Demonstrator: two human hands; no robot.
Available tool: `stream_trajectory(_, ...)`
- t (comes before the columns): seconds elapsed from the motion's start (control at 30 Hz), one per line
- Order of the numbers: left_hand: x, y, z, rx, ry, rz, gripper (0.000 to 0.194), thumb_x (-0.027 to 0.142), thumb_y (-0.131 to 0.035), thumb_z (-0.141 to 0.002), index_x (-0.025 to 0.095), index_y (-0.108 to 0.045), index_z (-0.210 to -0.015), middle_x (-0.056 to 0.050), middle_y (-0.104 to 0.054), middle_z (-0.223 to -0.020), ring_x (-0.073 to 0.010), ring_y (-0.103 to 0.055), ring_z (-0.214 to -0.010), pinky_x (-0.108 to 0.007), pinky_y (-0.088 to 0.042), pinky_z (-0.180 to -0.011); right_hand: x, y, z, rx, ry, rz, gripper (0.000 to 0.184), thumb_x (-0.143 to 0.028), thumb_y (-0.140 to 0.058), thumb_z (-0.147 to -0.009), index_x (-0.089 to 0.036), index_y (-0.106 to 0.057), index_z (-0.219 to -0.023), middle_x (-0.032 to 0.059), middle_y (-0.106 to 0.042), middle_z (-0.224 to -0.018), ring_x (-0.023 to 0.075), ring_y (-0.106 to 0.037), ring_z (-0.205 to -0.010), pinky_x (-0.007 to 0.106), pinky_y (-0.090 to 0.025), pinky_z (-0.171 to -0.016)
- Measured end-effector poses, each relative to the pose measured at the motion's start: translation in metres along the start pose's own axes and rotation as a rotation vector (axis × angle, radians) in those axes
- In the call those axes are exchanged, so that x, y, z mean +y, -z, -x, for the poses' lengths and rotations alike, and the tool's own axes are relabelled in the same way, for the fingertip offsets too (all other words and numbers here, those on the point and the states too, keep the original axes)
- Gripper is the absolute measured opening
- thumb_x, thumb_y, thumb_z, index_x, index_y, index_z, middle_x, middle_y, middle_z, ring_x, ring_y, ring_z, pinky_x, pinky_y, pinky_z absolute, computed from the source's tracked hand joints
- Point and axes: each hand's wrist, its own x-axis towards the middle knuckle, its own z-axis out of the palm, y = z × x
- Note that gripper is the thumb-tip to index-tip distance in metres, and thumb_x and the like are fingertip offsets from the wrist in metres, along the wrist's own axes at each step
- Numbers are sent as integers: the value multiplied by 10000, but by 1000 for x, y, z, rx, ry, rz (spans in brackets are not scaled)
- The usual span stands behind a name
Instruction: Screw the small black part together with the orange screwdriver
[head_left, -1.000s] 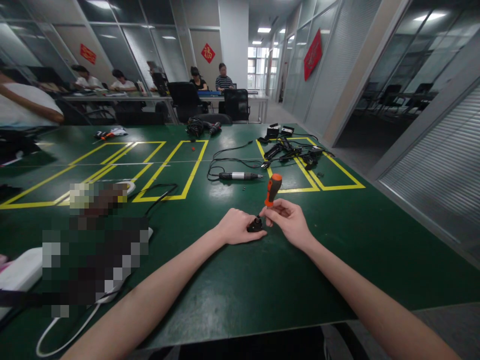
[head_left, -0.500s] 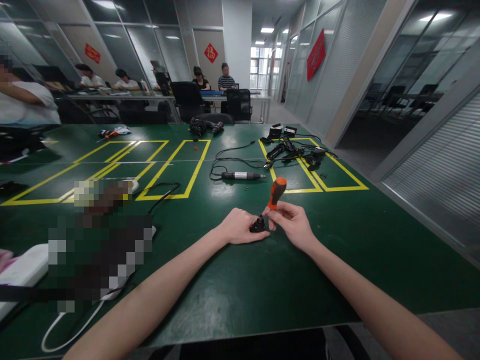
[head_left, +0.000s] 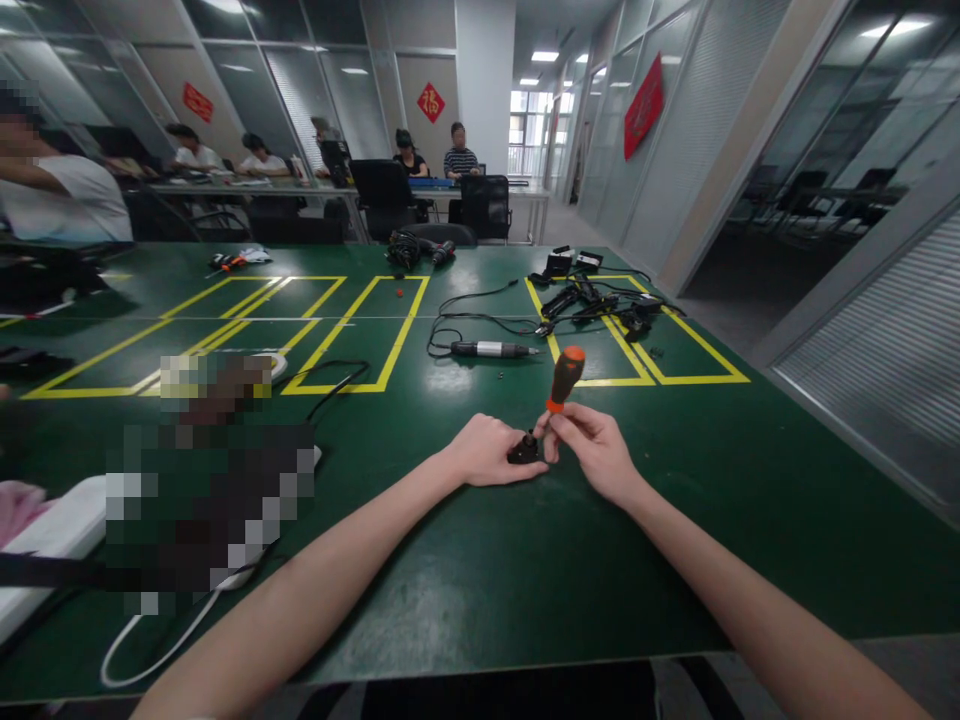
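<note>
Fingers of the left hand are clasped around a small black part at the near side of the green bench. Just right of it, the right hand pinches an orange-and-black screwdriver below its upright, slightly tilted handle, thumb and fingers closed together.

On the flat green table, the small black part lies within the left hand; just right of it is the right hand, with the orange-and-black plastic-handled screwdriver rising from its fingers; behind both hands lies the slim black-and-silver pen-shaped tool; right of that, the tangled black cable-and-plastic heap lies across yellow tape outlines; farther back, left of the heap, sits the coiled black cable; beyond the table stand black office chairs.
</note>
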Motion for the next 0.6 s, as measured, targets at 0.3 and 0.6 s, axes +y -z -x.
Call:
stream_trajectory(0.3, -2, -3, 0, -7, 3, -9, 633, 725, -489, -946, 197, -629, -626, -53, -653, -561, -189, -604, -499, -315, -202, -521, 0, 0, 1, 38, 20, -2, 314, -484, -798, -863, -215, -637, -874, 34, -760, -755, 138, -608, -560, 292, -542, -578)
stream_trajectory(0.6, 1, 1, -1, -22, 4, -16, 596, 708, -492, -950, 200, -648, -680, -54, -684, -607, -191, -632, -538, -296, -218, -533, -5, -1, 2, 23, 44, 21, 313, -513, -769, -884, -205, -711, -869, 26, -705, -754, 142, -611, -548, 305, -533, -556)
